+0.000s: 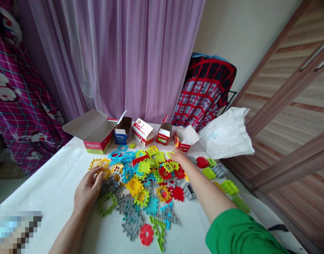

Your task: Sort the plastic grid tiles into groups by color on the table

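Note:
A heap of plastic interlocking building pieces [144,167] in several colours covers the middle of the table. At the heap's left edge lies my left hand [89,183], its fingers loosely bent and thumb apart, touching the yellow interlocking pieces [107,173]. My right hand [178,156] reaches over to the back of the heap. Its fingers are closed at a yellow-green interlocking piece [169,154], and the fingertips are partly hidden. Nearest me are a red flower-shaped piece [146,235], a green triangular piece [158,231] and a grey window-like piece [132,224].
Along the back stand an open large box [97,146], a blue box [121,137], a white-and-red box [143,134] and two red boxes [163,137] [181,144]. A white bag [227,135] lies back right. Stacked pieces [230,187] line the table's right side.

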`<state>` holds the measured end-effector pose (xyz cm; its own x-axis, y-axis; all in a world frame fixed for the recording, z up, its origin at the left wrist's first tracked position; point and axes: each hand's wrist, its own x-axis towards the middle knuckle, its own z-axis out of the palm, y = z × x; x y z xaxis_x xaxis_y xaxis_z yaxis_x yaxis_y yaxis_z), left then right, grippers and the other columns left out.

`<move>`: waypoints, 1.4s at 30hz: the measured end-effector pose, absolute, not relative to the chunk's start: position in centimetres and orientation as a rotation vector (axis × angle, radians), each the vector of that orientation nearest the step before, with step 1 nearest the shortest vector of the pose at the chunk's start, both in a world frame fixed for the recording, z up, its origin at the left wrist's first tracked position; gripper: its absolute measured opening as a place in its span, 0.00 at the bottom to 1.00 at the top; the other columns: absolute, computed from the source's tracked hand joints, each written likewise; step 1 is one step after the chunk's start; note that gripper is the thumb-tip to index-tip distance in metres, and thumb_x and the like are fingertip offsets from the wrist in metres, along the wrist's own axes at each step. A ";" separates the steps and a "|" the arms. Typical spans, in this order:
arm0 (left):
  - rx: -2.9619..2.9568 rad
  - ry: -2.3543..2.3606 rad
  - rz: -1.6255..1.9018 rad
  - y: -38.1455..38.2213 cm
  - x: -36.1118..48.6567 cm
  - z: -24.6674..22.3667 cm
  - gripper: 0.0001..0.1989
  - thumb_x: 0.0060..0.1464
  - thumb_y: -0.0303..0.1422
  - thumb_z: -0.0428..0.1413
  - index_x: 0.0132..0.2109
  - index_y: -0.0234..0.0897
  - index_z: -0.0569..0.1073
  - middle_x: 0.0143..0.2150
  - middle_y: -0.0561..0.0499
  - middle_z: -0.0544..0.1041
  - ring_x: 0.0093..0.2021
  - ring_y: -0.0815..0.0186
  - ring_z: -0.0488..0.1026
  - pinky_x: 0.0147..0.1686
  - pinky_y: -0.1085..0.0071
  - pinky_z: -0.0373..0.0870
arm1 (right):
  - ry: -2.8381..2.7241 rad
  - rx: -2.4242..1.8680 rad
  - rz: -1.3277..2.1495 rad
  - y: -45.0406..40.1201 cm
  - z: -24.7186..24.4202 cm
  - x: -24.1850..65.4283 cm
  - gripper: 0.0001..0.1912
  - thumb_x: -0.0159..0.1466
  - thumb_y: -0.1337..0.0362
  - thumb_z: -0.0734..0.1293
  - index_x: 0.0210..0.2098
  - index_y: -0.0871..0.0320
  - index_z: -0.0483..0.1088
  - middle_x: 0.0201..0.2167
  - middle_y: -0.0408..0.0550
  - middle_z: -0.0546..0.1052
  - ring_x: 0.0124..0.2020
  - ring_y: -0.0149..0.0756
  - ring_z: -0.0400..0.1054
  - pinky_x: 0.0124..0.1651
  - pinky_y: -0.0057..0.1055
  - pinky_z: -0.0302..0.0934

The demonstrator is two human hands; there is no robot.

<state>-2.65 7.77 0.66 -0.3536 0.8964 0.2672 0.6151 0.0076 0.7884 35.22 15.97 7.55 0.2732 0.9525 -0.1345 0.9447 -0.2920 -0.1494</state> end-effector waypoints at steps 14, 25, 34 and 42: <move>1.557 1.958 1.257 7.9 -2.5 0.8 0.20 0.52 0.49 0.50 0.42 0.44 0.78 0.55 0.49 0.78 0.34 0.64 0.77 0.41 0.66 0.75 | -2.152 -2.035 0.573 13.9 7.8 28.5 0.19 0.65 0.48 0.62 0.44 0.51 0.79 0.42 0.43 0.81 0.43 0.38 0.73 0.42 0.28 0.62; 1.581 1.980 1.284 7.4 -2.4 1.2 0.21 0.54 0.47 0.49 0.44 0.42 0.78 0.53 0.48 0.79 0.30 0.67 0.75 0.39 0.67 0.74 | -2.124 -1.748 0.530 7.2 11.4 25.3 0.15 0.67 0.59 0.62 0.49 0.52 0.76 0.46 0.44 0.81 0.46 0.36 0.73 0.47 0.28 0.62; 1.720 1.983 1.335 5.4 -1.8 0.5 0.23 0.55 0.47 0.50 0.50 0.40 0.76 0.60 0.41 0.72 0.57 0.54 0.72 0.59 0.56 0.67 | -2.206 -1.425 0.353 -7.1 4.5 27.1 0.12 0.63 0.67 0.64 0.25 0.53 0.75 0.26 0.41 0.78 0.31 0.32 0.71 0.38 0.28 0.60; 2.413 1.763 0.917 -3.0 1.0 -2.1 0.46 0.47 0.57 0.57 0.69 0.44 0.57 0.74 0.37 0.50 0.73 0.41 0.43 0.66 0.40 0.47 | -2.323 -1.259 -0.049 -8.4 1.0 27.6 0.06 0.65 0.67 0.67 0.31 0.54 0.75 0.33 0.44 0.78 0.38 0.37 0.68 0.41 0.33 0.60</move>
<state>1.02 -3.02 -2.10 0.1916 0.8752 0.4442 0.8659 -0.3638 0.3433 27.64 -8.45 0.99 -0.4520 0.7776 0.4371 0.7954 0.5731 -0.1972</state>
